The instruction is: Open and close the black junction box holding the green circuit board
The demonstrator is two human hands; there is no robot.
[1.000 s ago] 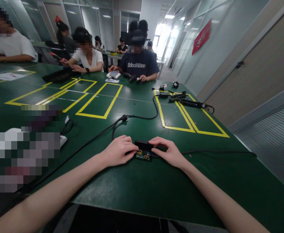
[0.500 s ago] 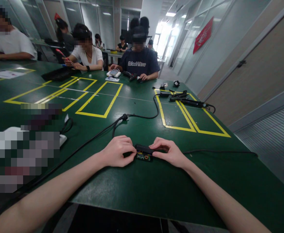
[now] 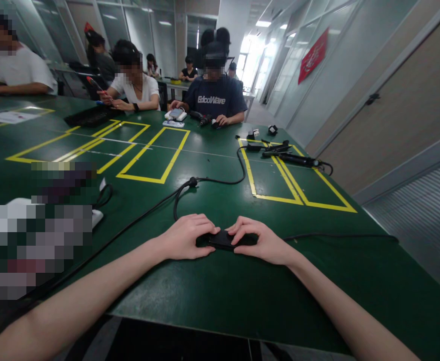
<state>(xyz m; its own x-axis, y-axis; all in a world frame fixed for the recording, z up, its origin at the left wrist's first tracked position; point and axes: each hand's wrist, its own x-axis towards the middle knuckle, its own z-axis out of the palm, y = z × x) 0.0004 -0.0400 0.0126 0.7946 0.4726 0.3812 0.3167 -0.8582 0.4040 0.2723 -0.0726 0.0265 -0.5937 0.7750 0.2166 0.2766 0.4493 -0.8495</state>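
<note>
A small black power adapter (image 3: 222,240) lies on the green table in front of me, its cover down over the circuit board, which no longer shows. My left hand (image 3: 187,236) grips its left end, thumb on the near side and fingers on the top and far edge. On the right end, my right hand (image 3: 259,239) pinches it in the same way, fingers on top and thumb at the near edge. A black cord (image 3: 340,234) runs off to the right from behind my right hand. Both hands partly cover the adapter's ends.
A black cable with a plug (image 3: 192,182) crosses the table beyond my hands. Black tool-like parts (image 3: 293,158) lie at the far right among yellow tape outlines (image 3: 140,178). Across the table sit people, one in a dark shirt (image 3: 217,95). Blurred-out items (image 3: 35,245) are at left.
The black cover has come down over the adapter's open half, hiding the green circuit board. My fingers have shifted from holding the cover's edge to pressing on the casing from above and in front.
</note>
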